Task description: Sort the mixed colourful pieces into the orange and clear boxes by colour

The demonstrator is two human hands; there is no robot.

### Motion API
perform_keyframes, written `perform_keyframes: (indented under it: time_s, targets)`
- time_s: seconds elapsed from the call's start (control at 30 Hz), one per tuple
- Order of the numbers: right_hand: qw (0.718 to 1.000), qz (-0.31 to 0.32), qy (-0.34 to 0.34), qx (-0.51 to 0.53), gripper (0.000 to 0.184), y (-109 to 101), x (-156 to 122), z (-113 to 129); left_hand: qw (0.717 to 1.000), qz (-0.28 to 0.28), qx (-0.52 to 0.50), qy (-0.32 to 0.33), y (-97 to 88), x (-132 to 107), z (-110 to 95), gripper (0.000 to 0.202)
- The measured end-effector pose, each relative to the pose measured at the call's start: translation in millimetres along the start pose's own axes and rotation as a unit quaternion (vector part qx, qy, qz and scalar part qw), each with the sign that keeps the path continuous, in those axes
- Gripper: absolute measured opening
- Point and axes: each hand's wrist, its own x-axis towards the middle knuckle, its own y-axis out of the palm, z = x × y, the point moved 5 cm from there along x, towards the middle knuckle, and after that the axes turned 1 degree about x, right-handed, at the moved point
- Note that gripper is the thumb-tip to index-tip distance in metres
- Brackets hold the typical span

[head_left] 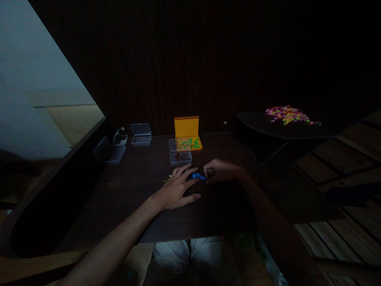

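My left hand (177, 186) lies with its fingers spread on the dark table, partly covering a small group of blue pieces (199, 176). At the right end of these pieces is my right hand (222, 171), its fingers curled in with the thumb and fingertips close together. Whatever it may pinch is too small and dark to make out. A few yellow and white bits (167, 178) show beside the left hand's knuckles. Just beyond the fingers stands a clear plastic box (181, 162) with its lid up and dark reddish pieces inside.
Behind it an open orange case (186, 126) holds green pieces. More clear boxes with raised lids, one at the back (141, 139) and another at left (115, 154), stand on the table (125, 206). Colourful small pieces (288, 114) are heaped on a side shelf at right.
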Motion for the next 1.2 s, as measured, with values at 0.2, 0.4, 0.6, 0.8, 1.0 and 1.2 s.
perform_keyframes:
  time_s: [0.2, 0.4, 0.6, 0.8, 1.0, 1.2]
  targets:
    - [0.998, -0.026, 0.053, -0.032, 0.02, -9.8, -5.3, -10.7, 1.0, -0.002, -0.01, 0.003, 0.1, -0.8, 0.0, 0.051]
    - [0.997, -0.041, 0.064, -0.015, 0.026, -11.0, -4.7, -15.4, 1.0, -0.008, -0.003, -0.004, 1.9, -1.2, 3.4, 0.053]
    - [0.998, -0.037, 0.039, -0.013, 0.03, -7.3, -0.8, -11.2, 1.0, 0.003, 0.005, -0.003, 4.0, -0.6, 2.8, 0.057]
    - [0.998, -0.033, 0.045, 0.011, 0.036, -4.8, 1.4, -14.6, 1.0, 0.003, 0.002, 0.006, 2.6, -0.9, 0.7, 0.051]
    - [0.997, -0.05, 0.037, 0.036, 0.037, -1.9, 5.5, -13.8, 0.999, -0.013, -0.027, 0.035, -3.3, -2.1, -3.4, 0.04]
    - [0.997, -0.049, 0.052, 0.04, 0.038, 1.4, 6.4, -6.9, 0.998, -0.053, -0.015, -0.006, -20.9, -8.5, 18.4, 0.045]
